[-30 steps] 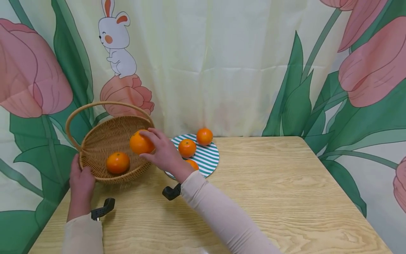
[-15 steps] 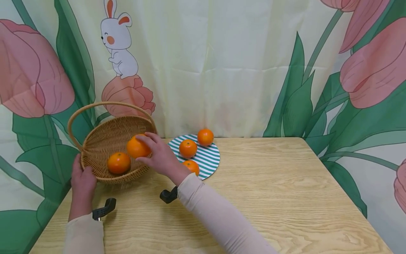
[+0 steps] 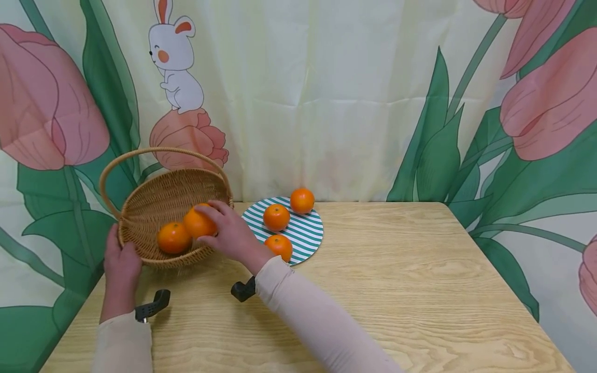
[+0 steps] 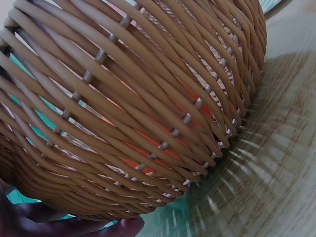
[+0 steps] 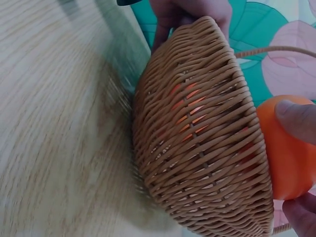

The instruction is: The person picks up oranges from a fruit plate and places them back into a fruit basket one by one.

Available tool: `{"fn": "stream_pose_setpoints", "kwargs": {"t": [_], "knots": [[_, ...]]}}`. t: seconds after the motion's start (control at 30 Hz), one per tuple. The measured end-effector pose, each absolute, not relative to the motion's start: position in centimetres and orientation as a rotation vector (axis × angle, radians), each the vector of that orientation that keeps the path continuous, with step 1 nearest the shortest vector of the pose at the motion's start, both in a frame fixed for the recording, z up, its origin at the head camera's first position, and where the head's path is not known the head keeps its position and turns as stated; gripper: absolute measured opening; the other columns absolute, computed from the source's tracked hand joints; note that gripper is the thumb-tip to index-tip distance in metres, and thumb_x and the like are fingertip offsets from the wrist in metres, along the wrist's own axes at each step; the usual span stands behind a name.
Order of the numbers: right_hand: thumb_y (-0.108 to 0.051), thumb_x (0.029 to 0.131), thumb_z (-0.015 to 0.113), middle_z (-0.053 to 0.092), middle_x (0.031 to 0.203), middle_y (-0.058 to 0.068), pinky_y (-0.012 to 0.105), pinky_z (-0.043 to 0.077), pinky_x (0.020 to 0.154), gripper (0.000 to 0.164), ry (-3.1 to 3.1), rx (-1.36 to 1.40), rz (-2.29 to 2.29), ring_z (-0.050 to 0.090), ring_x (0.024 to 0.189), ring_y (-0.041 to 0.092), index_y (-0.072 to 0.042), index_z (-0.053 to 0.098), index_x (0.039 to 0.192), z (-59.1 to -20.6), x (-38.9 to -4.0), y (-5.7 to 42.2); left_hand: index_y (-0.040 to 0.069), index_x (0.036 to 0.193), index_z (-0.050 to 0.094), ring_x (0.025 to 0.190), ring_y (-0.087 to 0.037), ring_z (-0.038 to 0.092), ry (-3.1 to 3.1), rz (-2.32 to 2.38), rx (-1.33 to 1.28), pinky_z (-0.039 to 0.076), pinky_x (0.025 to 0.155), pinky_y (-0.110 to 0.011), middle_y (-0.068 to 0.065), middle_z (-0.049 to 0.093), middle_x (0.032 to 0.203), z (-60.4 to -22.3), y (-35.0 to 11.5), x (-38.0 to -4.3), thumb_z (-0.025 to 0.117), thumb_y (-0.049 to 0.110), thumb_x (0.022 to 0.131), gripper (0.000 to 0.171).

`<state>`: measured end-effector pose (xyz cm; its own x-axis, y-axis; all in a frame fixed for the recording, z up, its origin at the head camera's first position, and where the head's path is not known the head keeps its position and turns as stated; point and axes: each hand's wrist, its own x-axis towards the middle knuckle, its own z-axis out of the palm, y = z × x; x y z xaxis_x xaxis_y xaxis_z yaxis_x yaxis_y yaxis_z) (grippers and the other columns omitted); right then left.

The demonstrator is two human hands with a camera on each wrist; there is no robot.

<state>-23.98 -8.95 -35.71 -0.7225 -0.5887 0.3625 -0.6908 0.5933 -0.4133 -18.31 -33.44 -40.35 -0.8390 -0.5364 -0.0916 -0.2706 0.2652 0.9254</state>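
Note:
A wicker basket [image 3: 158, 199] with a tall hoop handle stands at the table's left, tilted so its inside faces me. My left hand [image 3: 122, 269] holds its left rim; in the left wrist view the fingertips [image 4: 129, 226] show beside the weave. In my right hand [image 3: 235, 235] an orange [image 3: 197, 221] is gripped between thumb and fingers, over the basket's right front part. The right wrist view has this orange [image 5: 286, 153] just past the rim. Another orange [image 3: 174, 238] lies inside the basket; whether the two touch I cannot tell.
Right of the basket lies a round plate or mat [image 3: 308, 235] with green and white stripes. It bears three oranges: one at the back [image 3: 302, 201], one in the middle [image 3: 276, 217] and one in front [image 3: 279, 246]. Behind the wooden table [image 3: 396, 280] hangs a printed curtain [image 3: 345, 103].
My right hand has moved the held orange left and lower into the basket, closer to the other orange. The front orange on the striped plate shows more fully. My left hand keeps its hold.

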Motion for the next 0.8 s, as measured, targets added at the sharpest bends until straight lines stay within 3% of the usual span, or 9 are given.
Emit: {"fn": "stream_pose_setpoints", "kwargs": {"t": [0.6,0.8], "knots": [[-0.038,0.09,0.065,0.038,0.153,0.005,0.03,0.046,0.105,0.061,-2.698,1.134,0.633,0.053,0.128,0.02,-0.028,0.043,0.146,-35.85,-23.96,-9.47,0.039,0.155,-0.006,0.146,-0.036,0.019,-2.29,-1.624,0.72,0.025,0.114,-0.057,-0.002,-0.002,0.164,-40.21,-33.15,-18.53,0.018,0.022,0.1,0.062],[-0.034,0.095,0.061,0.045,0.149,0.002,0.026,0.049,0.1,0.048,-2.719,1.14,0.587,0.057,0.123,0.016,-0.025,0.05,0.141,-35.79,-23.82,-9.42,0.037,0.155,-0.005,0.145,-0.037,0.021,-2.302,-1.604,0.734,0.026,0.113,-0.057,-0.004,0.0,0.164,-40.26,-33.26,-18.35,0.019,0.022,0.1,0.063]]}}
